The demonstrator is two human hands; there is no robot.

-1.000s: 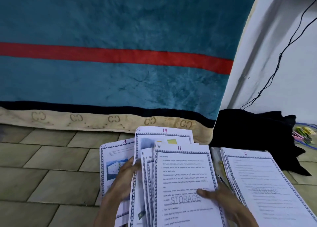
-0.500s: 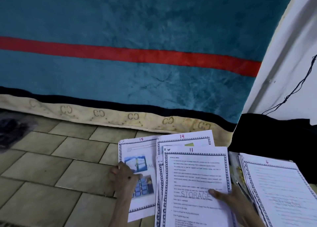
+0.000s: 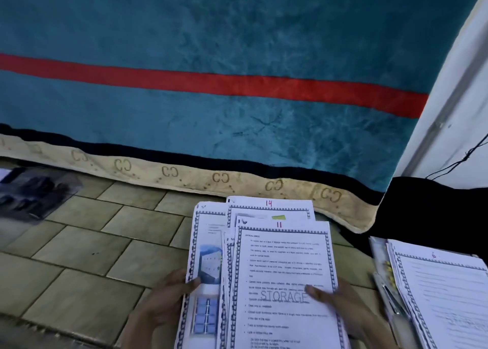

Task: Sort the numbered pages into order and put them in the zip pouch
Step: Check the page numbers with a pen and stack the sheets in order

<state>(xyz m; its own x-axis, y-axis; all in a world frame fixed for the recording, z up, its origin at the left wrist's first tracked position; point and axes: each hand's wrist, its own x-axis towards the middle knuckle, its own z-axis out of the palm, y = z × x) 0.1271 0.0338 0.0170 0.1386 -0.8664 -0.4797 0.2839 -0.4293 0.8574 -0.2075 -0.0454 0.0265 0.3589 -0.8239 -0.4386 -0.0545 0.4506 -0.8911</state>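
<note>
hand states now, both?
Left hand: grips the left edge of the fanned pages.
Right hand: holds the fan's right side, thumb on page 11.

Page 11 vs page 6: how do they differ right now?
Page 11 tops the fanned bunch both hands grip; page 6 tops a separate pile to the right, untouched. Page 11 shows dense text with a "STORAGE" watermark; page 6's print looks fainter, blurred. Both have a red handwritten number and a patterned border.
</note>
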